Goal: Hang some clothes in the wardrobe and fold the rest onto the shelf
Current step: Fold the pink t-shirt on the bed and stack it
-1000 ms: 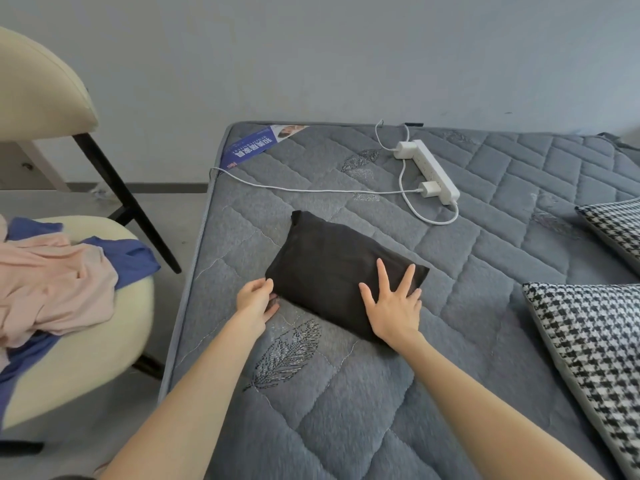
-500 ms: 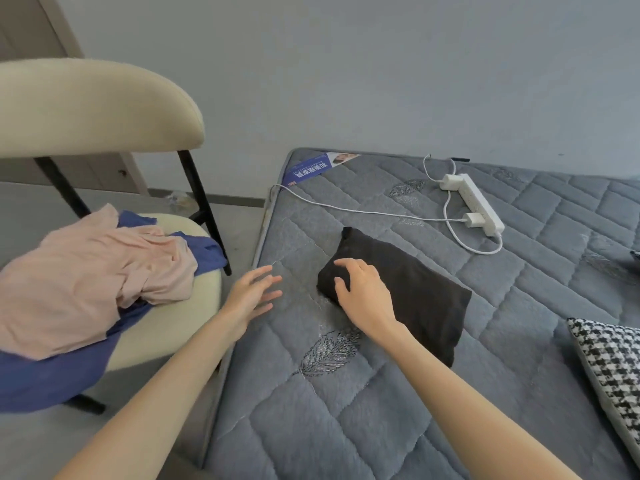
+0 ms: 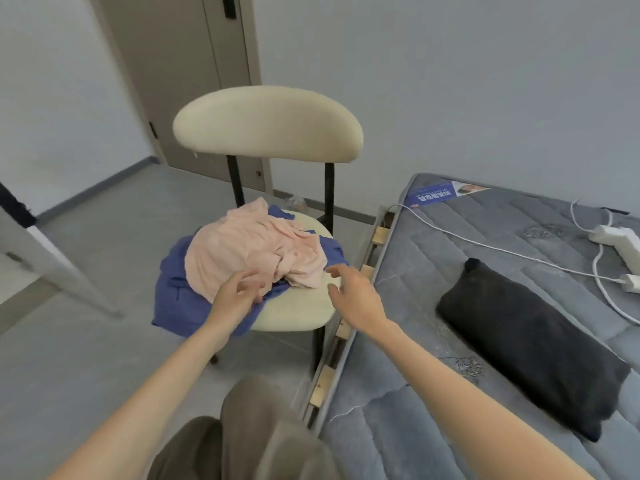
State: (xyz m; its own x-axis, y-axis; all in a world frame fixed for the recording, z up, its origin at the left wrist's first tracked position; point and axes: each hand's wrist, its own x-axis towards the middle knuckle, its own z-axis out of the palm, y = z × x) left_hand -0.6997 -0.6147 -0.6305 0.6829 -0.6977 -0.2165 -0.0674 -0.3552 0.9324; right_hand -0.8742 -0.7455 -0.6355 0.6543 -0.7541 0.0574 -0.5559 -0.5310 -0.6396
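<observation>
While the left hand (image 3: pixel 239 294) and right hand (image 3: pixel 353 296) reach over the chair (image 3: pixel 298 315), fingers loose and empty, fetching the next piece seems underway. The pink garment (image 3: pixel 249 249) lies at their twelve o'clock, and the folded black garment (image 3: pixel 530 341) lies on the mattress (image 3: pixel 415 427) at three. Next: pinch the pink cloth and lift it clear.

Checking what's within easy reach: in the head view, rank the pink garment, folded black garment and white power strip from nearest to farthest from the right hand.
1. pink garment, on the chair, left of the right hand.
2. folded black garment, on the mattress, rightward.
3. white power strip, mattress's far right.
</observation>
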